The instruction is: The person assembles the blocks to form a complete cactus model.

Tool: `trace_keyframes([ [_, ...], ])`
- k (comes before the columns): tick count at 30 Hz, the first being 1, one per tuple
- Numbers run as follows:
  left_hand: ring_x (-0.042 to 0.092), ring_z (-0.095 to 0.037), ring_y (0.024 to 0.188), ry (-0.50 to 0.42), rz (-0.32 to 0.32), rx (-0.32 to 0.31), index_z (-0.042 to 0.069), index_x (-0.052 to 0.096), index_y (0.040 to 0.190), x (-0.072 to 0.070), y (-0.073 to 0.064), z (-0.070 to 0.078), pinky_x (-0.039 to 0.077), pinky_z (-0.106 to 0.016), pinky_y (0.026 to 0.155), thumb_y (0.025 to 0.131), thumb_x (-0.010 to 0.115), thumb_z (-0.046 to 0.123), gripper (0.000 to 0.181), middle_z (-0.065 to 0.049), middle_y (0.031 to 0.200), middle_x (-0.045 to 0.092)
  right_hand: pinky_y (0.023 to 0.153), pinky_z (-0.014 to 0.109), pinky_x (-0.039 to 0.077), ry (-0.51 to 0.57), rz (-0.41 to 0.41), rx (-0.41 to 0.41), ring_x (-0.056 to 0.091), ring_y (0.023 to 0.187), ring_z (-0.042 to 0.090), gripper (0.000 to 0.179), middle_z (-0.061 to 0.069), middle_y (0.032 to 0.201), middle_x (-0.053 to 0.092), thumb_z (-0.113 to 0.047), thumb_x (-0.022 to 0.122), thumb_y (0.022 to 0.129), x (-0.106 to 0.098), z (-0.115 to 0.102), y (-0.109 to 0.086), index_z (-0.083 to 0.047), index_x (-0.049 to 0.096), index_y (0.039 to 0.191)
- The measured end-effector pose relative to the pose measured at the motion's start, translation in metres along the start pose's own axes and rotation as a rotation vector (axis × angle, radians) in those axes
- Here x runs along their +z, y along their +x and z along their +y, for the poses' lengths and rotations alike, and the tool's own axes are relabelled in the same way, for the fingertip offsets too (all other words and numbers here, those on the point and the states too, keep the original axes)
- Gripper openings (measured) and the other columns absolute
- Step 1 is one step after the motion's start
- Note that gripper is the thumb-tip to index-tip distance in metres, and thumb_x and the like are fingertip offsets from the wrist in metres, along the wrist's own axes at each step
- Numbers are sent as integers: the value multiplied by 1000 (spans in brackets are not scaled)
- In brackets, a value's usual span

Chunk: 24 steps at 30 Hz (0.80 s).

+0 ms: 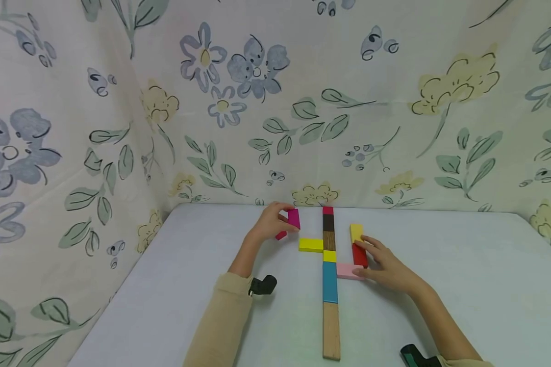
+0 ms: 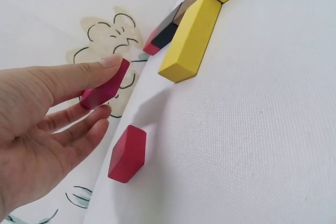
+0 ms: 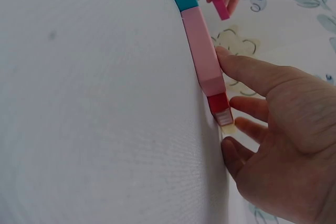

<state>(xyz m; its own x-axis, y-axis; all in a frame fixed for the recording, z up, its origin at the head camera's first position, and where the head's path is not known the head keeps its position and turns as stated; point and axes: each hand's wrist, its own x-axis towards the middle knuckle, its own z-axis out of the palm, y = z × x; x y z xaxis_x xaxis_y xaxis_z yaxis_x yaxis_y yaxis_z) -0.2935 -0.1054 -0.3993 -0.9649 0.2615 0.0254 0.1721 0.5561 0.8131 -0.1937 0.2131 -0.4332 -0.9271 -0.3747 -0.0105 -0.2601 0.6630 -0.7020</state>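
Note:
My left hand pinches a magenta block between thumb and fingers, lifted over the far side of the table. Below it a crimson block lies on the white surface. On the other side, my right hand touches a pink block with its thumb, while its other fingers lie along a red block and a yellow block. The pink block juts right from a blue block. A yellow bar juts left, higher up the column.
Down the column run a small red end, a black block, a brown block, a small yellow block, the blue block and a long wooden block. Flowered cloth hangs behind the white table.

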Motion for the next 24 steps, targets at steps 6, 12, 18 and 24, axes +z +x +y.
trace_keyframes([
  [6, 65, -32, 117, 40, -18, -15, 5, 63, 142, 9, 10, -1, 61, -39, 96, 88, 87, 13, 59, -17, 136, 59, 107, 77, 40, 6, -3, 0, 26, 147, 59, 82, 34, 165, 25, -32, 80, 91, 0, -1, 0, 4, 44, 155],
  [12, 64, -33, 119, 55, -45, -14, 6, 63, 144, 16, 18, -3, 59, -39, 98, 88, 87, 13, 61, -17, 137, 59, 107, 76, 41, 8, -4, -1, 26, 147, 59, 83, 34, 165, 25, -32, 80, 91, 0, -1, 0, 3, 43, 156],
  [18, 64, -33, 118, 91, -86, 4, 3, 63, 142, 18, 24, -6, 59, -36, 95, 87, 87, 13, 61, -18, 135, 58, 107, 76, 41, 2, -5, 3, 27, 147, 58, 83, 33, 165, 25, -33, 80, 91, 0, -1, 0, 3, 44, 156],
  [24, 62, -34, 121, 137, -107, -19, 3, 62, 143, 19, 26, -6, 58, -39, 98, 88, 87, 14, 62, -17, 139, 57, 108, 76, 41, -2, -1, -1, 27, 147, 58, 83, 33, 165, 26, -33, 80, 91, 0, 1, 1, 3, 44, 156],
])
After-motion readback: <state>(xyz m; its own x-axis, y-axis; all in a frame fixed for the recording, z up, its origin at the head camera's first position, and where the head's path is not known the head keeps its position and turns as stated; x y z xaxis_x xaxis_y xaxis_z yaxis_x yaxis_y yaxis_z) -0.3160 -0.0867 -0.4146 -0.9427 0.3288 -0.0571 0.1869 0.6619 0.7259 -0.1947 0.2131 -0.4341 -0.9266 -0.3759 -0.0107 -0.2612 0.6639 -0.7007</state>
